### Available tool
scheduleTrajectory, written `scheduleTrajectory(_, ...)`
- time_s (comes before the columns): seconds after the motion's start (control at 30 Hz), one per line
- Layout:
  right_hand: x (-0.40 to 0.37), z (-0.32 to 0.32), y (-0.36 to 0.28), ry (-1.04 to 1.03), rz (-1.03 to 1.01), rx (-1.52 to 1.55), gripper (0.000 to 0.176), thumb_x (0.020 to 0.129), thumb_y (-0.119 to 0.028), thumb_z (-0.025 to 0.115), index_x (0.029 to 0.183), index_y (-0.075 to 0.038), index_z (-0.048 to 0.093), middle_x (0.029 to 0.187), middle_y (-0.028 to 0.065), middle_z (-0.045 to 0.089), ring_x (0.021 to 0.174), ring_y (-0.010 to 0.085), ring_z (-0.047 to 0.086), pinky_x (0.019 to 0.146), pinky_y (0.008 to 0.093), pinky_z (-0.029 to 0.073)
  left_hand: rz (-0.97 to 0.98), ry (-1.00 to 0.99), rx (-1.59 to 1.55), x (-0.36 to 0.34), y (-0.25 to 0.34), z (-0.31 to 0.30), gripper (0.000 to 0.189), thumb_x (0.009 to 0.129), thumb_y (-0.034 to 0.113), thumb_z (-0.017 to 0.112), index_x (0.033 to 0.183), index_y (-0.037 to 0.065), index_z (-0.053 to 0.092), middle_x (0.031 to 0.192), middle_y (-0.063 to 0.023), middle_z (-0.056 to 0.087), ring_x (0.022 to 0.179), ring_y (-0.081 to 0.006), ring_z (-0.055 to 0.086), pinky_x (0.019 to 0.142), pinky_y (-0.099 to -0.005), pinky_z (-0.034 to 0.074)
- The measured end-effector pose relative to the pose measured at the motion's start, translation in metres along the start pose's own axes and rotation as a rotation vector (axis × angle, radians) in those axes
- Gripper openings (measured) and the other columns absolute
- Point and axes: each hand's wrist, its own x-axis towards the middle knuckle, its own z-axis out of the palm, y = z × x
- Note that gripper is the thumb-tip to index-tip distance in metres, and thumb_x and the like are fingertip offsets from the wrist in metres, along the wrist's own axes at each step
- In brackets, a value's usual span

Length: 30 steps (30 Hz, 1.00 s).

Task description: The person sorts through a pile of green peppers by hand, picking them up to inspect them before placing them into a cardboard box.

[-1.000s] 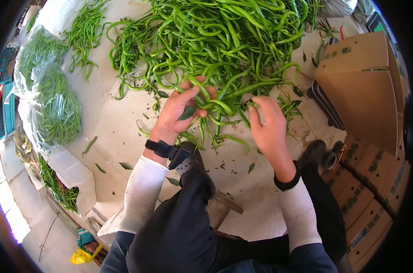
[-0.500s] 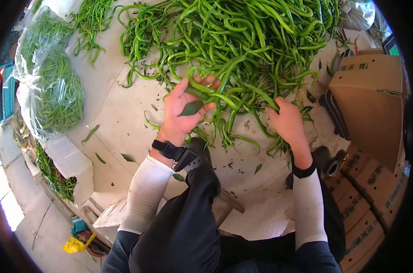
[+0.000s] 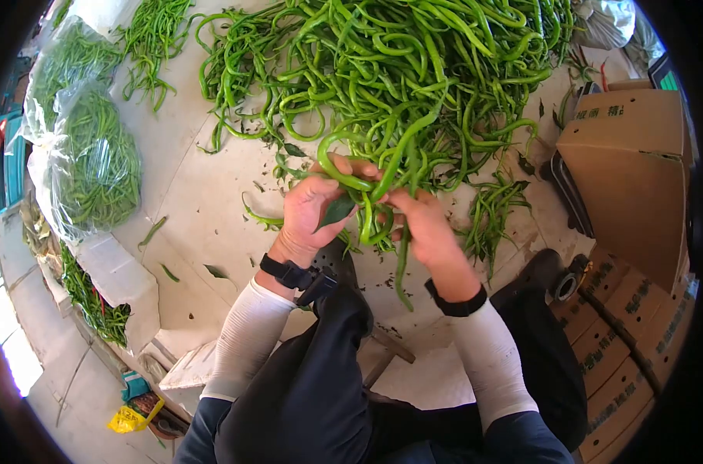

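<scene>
Long, curly green chili peppers (image 3: 347, 179) lie in my left hand (image 3: 314, 207), whose fingers curl round them below the big heap. A dark green leaf (image 3: 336, 212) rests against that palm. Close beside it, my right hand (image 3: 425, 226) pinches more long green peppers (image 3: 402, 267), one hanging down past the fingers. The two hands nearly meet, and the peppers cross between them. Just beyond spreads a large heap of green peppers (image 3: 413, 54) on the pale floor. A smaller bunch of peppers (image 3: 497, 210) lies to the right of my right hand.
Clear plastic bags of peppers (image 3: 96, 155) stand at left. On the right are a cardboard box (image 3: 626, 147) and flat printed cartons (image 3: 622, 363). Loose leaves (image 3: 215, 271) and single peppers dot the floor. A yellow bag (image 3: 133, 417) sits lower left.
My right hand has moved left from the heap's right edge to beside my left hand, bringing peppers along. My left hand has stayed nearly in place, still holding peppers.
</scene>
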Motion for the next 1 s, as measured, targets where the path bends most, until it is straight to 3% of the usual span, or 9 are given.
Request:
scheduleTrajectory(0.13, 0.002, -0.001, 0.016, -0.249, 0.110, 0.406, 0.019, 0.093, -0.016, 0.065, 0.108, -0.005, 0.064, 0.090, 0.0037, 0.066, 0.075, 0.0130, 0.061, 0.055, 0.0260, 0.043, 0.008, -0.015, -0.042, 0.000, -0.005, -0.002, 0.018, 0.087, 0.009, 0.053, 0.104, 0.005, 0.057, 0.122, -0.0221, 0.062, 0.117, -0.0396, 0.059, 0.097, -0.0566, 0.050)
scheduleTrajectory(0.23, 0.000, -0.003, 0.024, -0.232, 0.010, 0.542, 0.027, 0.094, -0.015, 0.063, 0.118, -0.003, 0.063, 0.092, 0.0044, 0.068, 0.077, 0.0146, 0.063, 0.056, 0.0252, 0.042, 0.004, -0.009, 0.046, -0.001, -0.005, 0.013, 0.018, 0.086, 0.009, 0.053, 0.103, 0.005, 0.057, 0.124, -0.0226, 0.061, 0.118, -0.0400, 0.059, 0.098, -0.0555, 0.049)
scheduleTrajectory(0.3, -0.026, -0.007, 0.007, -0.240, -0.028, 0.476, 0.031, 0.093, -0.013, 0.064, 0.121, -0.001, 0.061, 0.091, 0.0054, 0.067, 0.078, 0.0164, 0.063, 0.062, 0.0269, 0.044, 0.097, 0.122, 0.252, -0.004, -0.005, 0.015, 0.020, 0.089, 0.011, 0.052, 0.107, 0.007, 0.058, 0.128, -0.0232, 0.059, 0.122, -0.0408, 0.057, 0.103, -0.0560, 0.046)
scheduleTrajectory(0.47, -0.046, -0.027, 0.000, -0.113, -0.173, 0.079, 0.035, 0.092, -0.012, 0.066, 0.123, 0.003, 0.060, 0.084, 0.0075, 0.066, 0.078, 0.0207, 0.063, 0.071, 0.0314, 0.047, 0.106, 0.186, 0.085, -0.007, 0.004, 0.012, 0.022, 0.098, 0.020, 0.050, 0.117, 0.009, 0.056, 0.133, -0.0212, 0.057, 0.128, -0.0416, 0.053, 0.104, -0.0581, 0.046)
scheduleTrajectory(0.57, -0.039, -0.047, 0.008, -0.121, -0.235, -0.042, 0.030, 0.093, -0.015, 0.065, 0.116, 0.004, 0.062, 0.080, 0.0078, 0.065, 0.077, 0.0212, 0.063, 0.074, 0.0329, 0.047, 0.100, 0.247, -0.010, -0.010, 0.003, 0.005, 0.023, 0.102, 0.026, 0.050, 0.117, 0.010, 0.057, 0.133, -0.0202, 0.057, 0.129, -0.0415, 0.053, 0.099, -0.0556, 0.051)
scheduleTrajectory(0.77, -0.033, -0.024, -0.006, -0.101, -0.428, 0.019, 0.021, 0.091, -0.024, 0.071, 0.095, -0.004, 0.065, 0.079, 0.0045, 0.067, 0.071, 0.0153, 0.062, 0.065, 0.0295, 0.043, -0.015, 0.346, -0.114, -0.005, -0.001, -0.007, 0.034, 0.105, 0.034, 0.050, 0.116, 0.003, 0.059, 0.126, -0.0189, 0.062, 0.119, -0.0341, 0.061, 0.080, -0.0331, 0.060)
scheduleTrajectory(0.87, -0.018, -0.013, -0.018, -0.026, -0.147, -0.041, 0.020, 0.091, -0.024, 0.072, 0.094, -0.005, 0.067, 0.080, 0.0049, 0.066, 0.071, 0.0145, 0.062, 0.061, 0.0273, 0.043, -0.103, 0.464, -0.032, -0.002, -0.004, 0.012, 0.040, 0.106, 0.036, 0.048, 0.113, -0.002, 0.059, 0.118, -0.0184, 0.066, 0.110, -0.0280, 0.067, 0.069, -0.0257, 0.057)
scheduleTrajectory(0.93, 0.003, -0.010, -0.012, -0.135, 0.019, 0.284, 0.019, 0.091, -0.021, 0.072, 0.098, -0.004, 0.067, 0.083, 0.0046, 0.066, 0.070, 0.0149, 0.062, 0.058, 0.0270, 0.045, -0.177, 0.429, 0.120, 0.001, -0.005, 0.024, 0.043, 0.106, 0.038, 0.047, 0.112, -0.003, 0.058, 0.111, -0.0175, 0.069, 0.101, -0.0247, 0.070, 0.061, -0.0242, 0.052)
scheduleTrajectory(1.0, 0.019, -0.008, -0.006, -0.170, -0.040, 0.395, 0.019, 0.091, -0.019, 0.072, 0.100, -0.003, 0.067, 0.086, 0.0042, 0.066, 0.069, 0.0158, 0.063, 0.060, 0.0292, 0.049, -0.243, 0.433, 0.186, 0.001, -0.004, 0.026, 0.043, 0.107, 0.037, 0.045, 0.113, -0.003, 0.058, 0.111, -0.0171, 0.070, 0.096, -0.0237, 0.071, 0.057, -0.0234, 0.050)
